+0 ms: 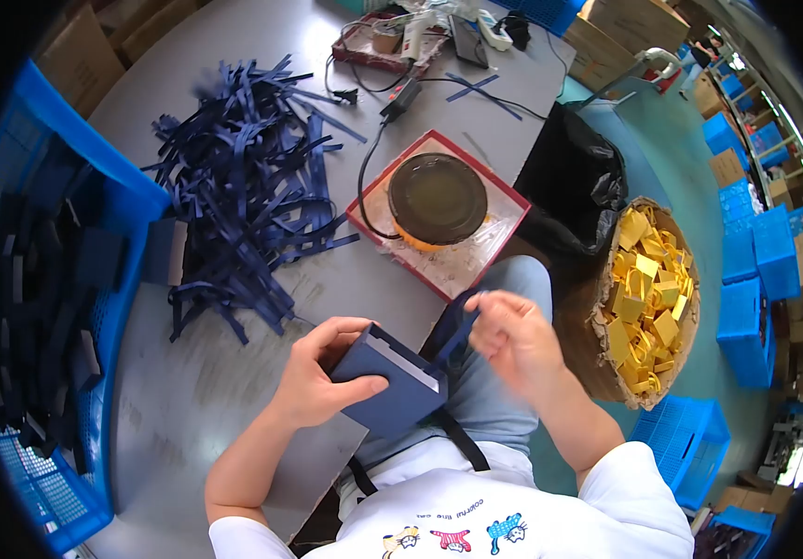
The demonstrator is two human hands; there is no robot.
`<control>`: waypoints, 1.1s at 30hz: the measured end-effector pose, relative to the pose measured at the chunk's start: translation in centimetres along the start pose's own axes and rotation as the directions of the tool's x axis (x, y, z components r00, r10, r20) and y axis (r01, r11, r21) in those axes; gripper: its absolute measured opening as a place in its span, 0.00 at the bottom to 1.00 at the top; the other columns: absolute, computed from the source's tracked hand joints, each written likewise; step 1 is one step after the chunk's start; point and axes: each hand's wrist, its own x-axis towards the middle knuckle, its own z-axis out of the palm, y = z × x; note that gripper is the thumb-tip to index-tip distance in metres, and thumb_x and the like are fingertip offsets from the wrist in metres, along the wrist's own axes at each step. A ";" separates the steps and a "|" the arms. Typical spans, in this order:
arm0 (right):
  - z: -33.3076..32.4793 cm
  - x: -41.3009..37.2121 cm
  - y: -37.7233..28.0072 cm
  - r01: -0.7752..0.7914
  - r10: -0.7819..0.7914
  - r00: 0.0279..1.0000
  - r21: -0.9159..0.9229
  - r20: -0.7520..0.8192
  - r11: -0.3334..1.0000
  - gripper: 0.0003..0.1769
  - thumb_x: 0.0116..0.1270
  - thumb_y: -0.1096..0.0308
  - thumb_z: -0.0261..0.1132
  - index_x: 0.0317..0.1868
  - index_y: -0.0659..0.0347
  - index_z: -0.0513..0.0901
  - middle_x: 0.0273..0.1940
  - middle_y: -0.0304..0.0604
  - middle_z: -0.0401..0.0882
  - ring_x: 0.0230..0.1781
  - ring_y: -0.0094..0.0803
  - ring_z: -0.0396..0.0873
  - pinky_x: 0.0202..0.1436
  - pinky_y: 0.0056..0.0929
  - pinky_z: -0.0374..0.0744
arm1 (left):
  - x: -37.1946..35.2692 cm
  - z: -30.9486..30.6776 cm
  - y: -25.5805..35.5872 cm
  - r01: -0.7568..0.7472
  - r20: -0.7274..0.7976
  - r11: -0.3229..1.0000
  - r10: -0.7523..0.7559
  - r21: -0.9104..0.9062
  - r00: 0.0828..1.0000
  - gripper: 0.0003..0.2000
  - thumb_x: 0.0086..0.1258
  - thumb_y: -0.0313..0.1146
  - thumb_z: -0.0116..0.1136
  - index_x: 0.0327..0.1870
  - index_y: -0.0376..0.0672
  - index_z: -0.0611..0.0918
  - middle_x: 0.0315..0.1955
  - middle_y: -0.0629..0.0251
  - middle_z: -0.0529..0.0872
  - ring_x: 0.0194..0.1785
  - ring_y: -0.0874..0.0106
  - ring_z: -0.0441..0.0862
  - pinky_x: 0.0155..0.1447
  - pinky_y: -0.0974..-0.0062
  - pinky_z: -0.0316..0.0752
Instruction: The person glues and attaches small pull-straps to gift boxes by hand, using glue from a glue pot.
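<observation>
My left hand [331, 368] grips a navy blue box [397, 396] above my lap at the table's edge, the thumb on its front and the fingers behind. The box is tilted, with a pale inner part showing along its upper side. To the right of it, my right hand [516, 343] pinches the end of a navy ribbon [458, 337], which runs down behind the box; where its other end lies is hidden. The right hand is slightly blurred. A large heap of navy ribbon strips [243, 186] lies on the table beyond the left hand.
A dark round pot [438, 197] stands in a red-rimmed tray [387, 244], a cable beside it. Left, a blue crate [126, 307] holds dark boxes; another navy box [166, 252] sits by it. Right are a black bag [574, 177] and a carton [606, 349] of yellow boxes.
</observation>
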 end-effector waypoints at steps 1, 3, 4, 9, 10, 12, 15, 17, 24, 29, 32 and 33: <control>-0.5 0.4 -0.6 0.088 -0.089 0.995 -0.016 -0.036 0.996 0.10 0.66 0.68 0.60 0.39 0.70 0.78 0.17 0.29 0.61 0.18 0.16 0.58 0.23 0.18 0.58 | 0.2 -0.1 -0.4 0.009 -0.040 1.000 -0.009 -0.002 0.999 0.25 0.51 0.26 0.70 0.52 0.37 0.73 0.38 0.61 0.83 0.41 0.76 0.80 0.48 0.79 0.73; -1.4 1.1 -2.3 0.222 -0.225 0.972 -0.048 -0.071 0.974 0.08 0.65 0.70 0.61 0.38 0.68 0.79 0.18 0.29 0.64 0.18 0.16 0.58 0.24 0.18 0.58 | 0.5 -0.4 -1.0 0.015 -0.043 1.000 -0.014 0.022 0.999 0.25 0.51 0.27 0.70 0.52 0.37 0.73 0.38 0.61 0.83 0.41 0.76 0.80 0.47 0.79 0.74; -2.0 1.4 -3.0 0.283 -0.289 0.952 -0.067 -0.105 0.957 0.08 0.65 0.70 0.61 0.38 0.67 0.80 0.18 0.30 0.65 0.18 0.16 0.57 0.24 0.19 0.58 | 0.6 -0.6 -1.3 0.031 -0.057 0.999 -0.029 0.044 0.998 0.25 0.52 0.28 0.69 0.52 0.36 0.73 0.38 0.61 0.83 0.40 0.76 0.80 0.47 0.79 0.74; -2.9 2.7 -4.7 0.468 -0.469 0.864 -0.052 -0.185 0.882 0.08 0.69 0.66 0.57 0.39 0.62 0.79 0.33 0.39 0.78 0.36 0.25 0.77 0.44 0.24 0.77 | 1.2 -0.9 -2.5 0.044 -0.098 0.985 -0.028 0.164 0.995 0.25 0.50 0.31 0.70 0.50 0.36 0.74 0.35 0.60 0.84 0.37 0.76 0.81 0.44 0.79 0.75; -3.1 2.8 -5.0 0.471 -0.473 0.862 -0.058 -0.184 0.880 0.08 0.69 0.66 0.57 0.39 0.62 0.79 0.33 0.39 0.78 0.36 0.25 0.77 0.44 0.24 0.77 | 1.3 -0.9 -2.6 0.039 -0.096 0.986 -0.024 0.160 0.995 0.25 0.50 0.31 0.70 0.50 0.36 0.74 0.35 0.60 0.84 0.37 0.76 0.81 0.44 0.79 0.75; -3.3 3.0 -5.3 0.387 -0.385 0.914 -0.006 -0.132 0.922 0.09 0.70 0.66 0.56 0.40 0.63 0.78 0.31 0.39 0.77 0.33 0.26 0.76 0.41 0.26 0.77 | 1.4 -0.9 -2.7 0.074 -0.095 0.986 -0.060 0.147 0.994 0.25 0.50 0.31 0.70 0.50 0.36 0.75 0.36 0.61 0.83 0.38 0.76 0.80 0.44 0.79 0.75; -3.7 3.6 -5.1 0.252 -0.261 0.963 -0.119 -0.062 0.960 0.10 0.69 0.66 0.58 0.37 0.65 0.79 0.23 0.34 0.72 0.21 0.19 0.65 0.23 0.19 0.66 | 1.4 -0.7 -3.0 0.107 -0.064 0.987 -0.100 0.123 0.993 0.25 0.50 0.31 0.70 0.51 0.37 0.75 0.36 0.62 0.83 0.38 0.76 0.80 0.45 0.79 0.74; -3.2 4.3 -4.7 0.226 -0.243 0.966 -0.163 -0.093 0.960 0.11 0.68 0.66 0.59 0.35 0.66 0.79 0.20 0.31 0.68 0.17 0.15 0.59 0.19 0.15 0.57 | 1.3 -0.6 -3.2 0.113 -0.056 0.986 -0.107 0.119 0.993 0.25 0.50 0.31 0.70 0.51 0.37 0.75 0.36 0.62 0.83 0.39 0.76 0.80 0.45 0.78 0.74; -2.7 6.7 -4.1 0.165 -0.245 0.961 -0.446 -0.130 0.880 0.13 0.65 0.64 0.63 0.27 0.65 0.80 0.16 0.26 0.61 0.14 0.12 0.53 0.16 0.15 0.51 | 1.3 -0.2 -3.7 0.113 -0.021 0.987 -0.112 0.117 0.994 0.26 0.51 0.32 0.71 0.52 0.37 0.75 0.36 0.63 0.83 0.39 0.77 0.79 0.47 0.78 0.74; -2.4 7.5 -3.9 0.147 -0.235 0.964 -0.492 -0.121 0.858 0.13 0.65 0.65 0.63 0.26 0.65 0.79 0.15 0.27 0.60 0.12 0.12 0.52 0.15 0.14 0.50 | 1.3 -0.1 -3.7 0.089 -0.022 0.991 -0.087 0.103 0.996 0.26 0.51 0.32 0.71 0.51 0.37 0.75 0.37 0.63 0.83 0.40 0.77 0.79 0.48 0.78 0.74; -2.3 7.7 -3.8 0.143 -0.241 0.963 -0.526 -0.122 0.838 0.13 0.65 0.65 0.63 0.26 0.65 0.78 0.15 0.27 0.61 0.12 0.12 0.52 0.14 0.15 0.50 | 1.4 -0.1 -3.7 0.088 -0.016 0.991 -0.087 0.102 0.996 0.25 0.51 0.32 0.71 0.51 0.37 0.76 0.37 0.64 0.83 0.40 0.77 0.79 0.48 0.78 0.74; -2.3 7.7 -3.8 0.138 -0.242 0.962 -0.538 -0.127 0.832 0.13 0.65 0.65 0.63 0.26 0.65 0.78 0.15 0.27 0.61 0.12 0.12 0.52 0.14 0.14 0.50 | 1.4 -0.1 -3.7 0.087 -0.012 0.991 -0.087 0.102 0.996 0.25 0.51 0.32 0.71 0.51 0.38 0.76 0.37 0.64 0.83 0.40 0.77 0.79 0.48 0.78 0.74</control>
